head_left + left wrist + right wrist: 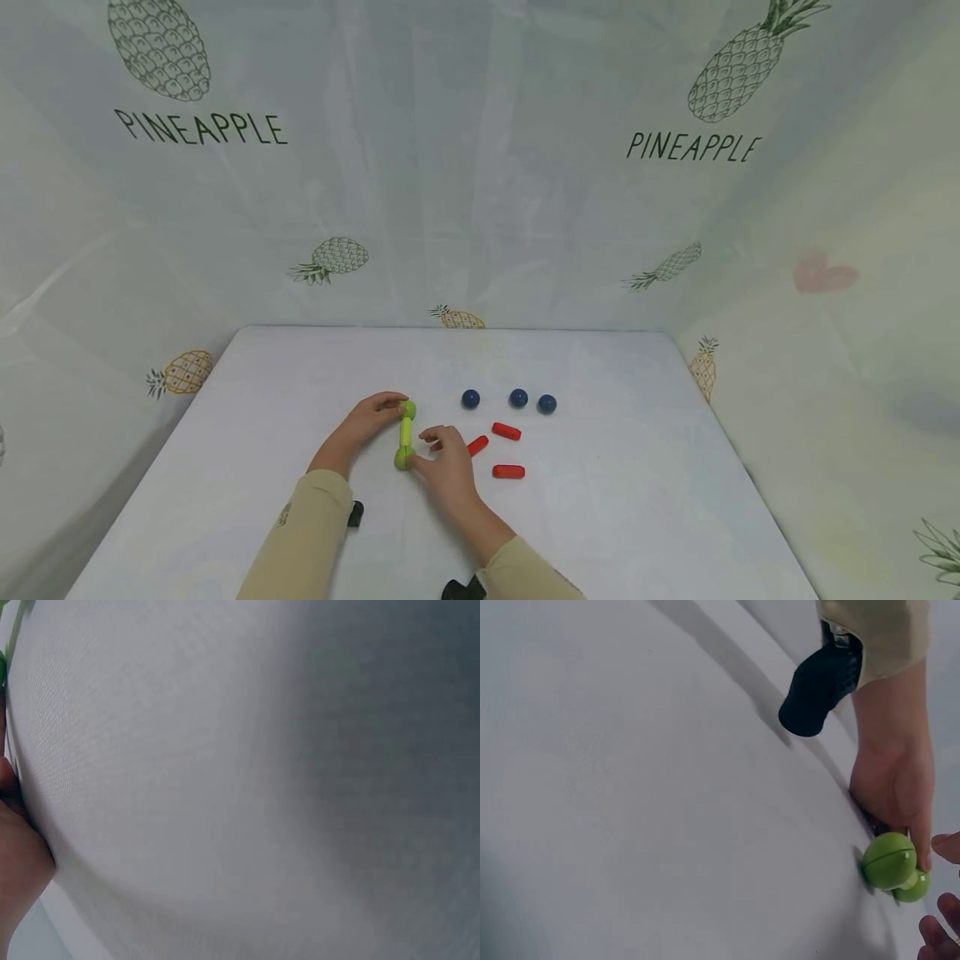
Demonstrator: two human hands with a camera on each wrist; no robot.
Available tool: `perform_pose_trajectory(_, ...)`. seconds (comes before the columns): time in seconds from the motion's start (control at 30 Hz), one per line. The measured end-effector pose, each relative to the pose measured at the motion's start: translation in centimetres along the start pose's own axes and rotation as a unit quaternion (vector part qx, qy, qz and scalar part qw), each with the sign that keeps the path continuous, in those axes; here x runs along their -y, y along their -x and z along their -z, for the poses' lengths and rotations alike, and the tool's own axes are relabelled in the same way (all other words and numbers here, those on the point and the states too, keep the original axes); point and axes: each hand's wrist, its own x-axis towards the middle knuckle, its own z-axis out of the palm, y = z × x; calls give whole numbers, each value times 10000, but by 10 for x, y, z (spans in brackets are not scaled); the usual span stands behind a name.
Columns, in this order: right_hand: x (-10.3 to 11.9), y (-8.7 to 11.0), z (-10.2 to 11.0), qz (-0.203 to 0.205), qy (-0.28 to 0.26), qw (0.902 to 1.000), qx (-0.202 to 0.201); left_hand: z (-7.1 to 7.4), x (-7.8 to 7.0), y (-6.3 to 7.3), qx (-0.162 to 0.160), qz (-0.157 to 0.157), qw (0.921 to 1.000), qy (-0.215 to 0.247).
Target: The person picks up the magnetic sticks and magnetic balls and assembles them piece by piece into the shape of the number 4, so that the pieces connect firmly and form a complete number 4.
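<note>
A green magnetic-toy-like piece, a rod [406,432] with a ball at each end, lies on the table left of centre in the head view. My left hand [372,416] holds the far green ball [408,409] between thumb and fingers. By the near green ball [403,457] is my right hand [450,471], fingers loosely bent and nothing gripped. The right wrist view shows a small gap between the right fingertips [946,846] and the near ball [889,860]. In the left wrist view only part of the left hand [21,859] shows at the edge.
Three dark blue balls [518,398] stand in a loose row beyond the hands. Three red rods [508,472] lie right of my right hand, one [477,446] partly behind it. The white table [637,500] meets a pineapple-print curtain [480,167] at the back.
</note>
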Motion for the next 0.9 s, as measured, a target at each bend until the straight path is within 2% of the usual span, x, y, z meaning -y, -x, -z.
perform_pose_trajectory(0.17, 0, -1, 9, 243, 347, 9991, -24, -1, 1, -1, 9, 85, 10000, 3)
perform_pose_trajectory(0.37, 2, -1, 21, 301, 640, 9975, 25, -1, 2, -2, -41, 80, 9999, -49)
perform_pose_trajectory(0.9, -11, -3, 44, 363, 876, 9953, -208, -1, 2, 0, -46, 62, 9999, -103)
